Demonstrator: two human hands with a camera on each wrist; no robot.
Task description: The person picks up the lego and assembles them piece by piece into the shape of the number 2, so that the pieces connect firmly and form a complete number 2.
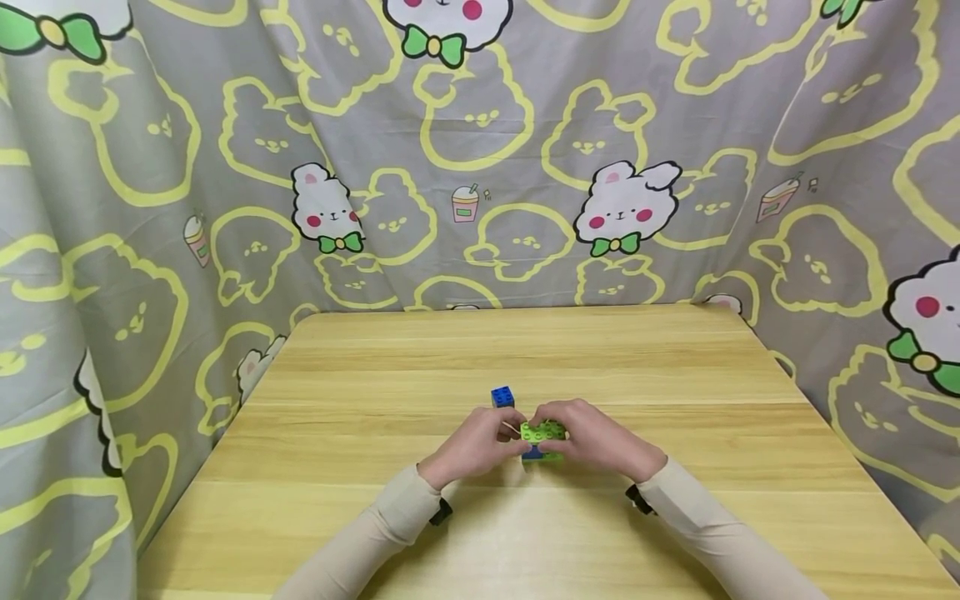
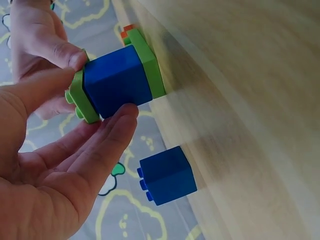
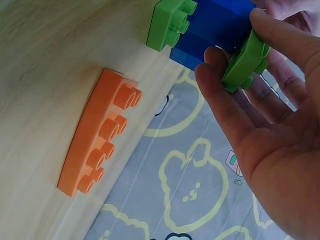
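Observation:
A small stack of toy building bricks stands between both hands near the table's middle: a lower light-green brick (image 2: 149, 65), a blue brick (image 2: 117, 80) on it, and an upper light-green brick (image 1: 534, 435) on top. My left hand (image 1: 480, 443) holds the stack from the left, fingers along the blue brick and thumb by the upper green one. From the right, my right hand (image 1: 603, 440) pinches the upper green brick, which overhangs the blue brick in the right wrist view. Just behind the left fingers stands a separate blue brick (image 1: 502, 396), studs up.
An orange brick (image 3: 90, 137) with two rows of studs lies on the table near the right hand; in the head view that hand hides it. The wooden table (image 1: 360, 367) ends at a patterned grey curtain (image 1: 517, 125) at the back and sides.

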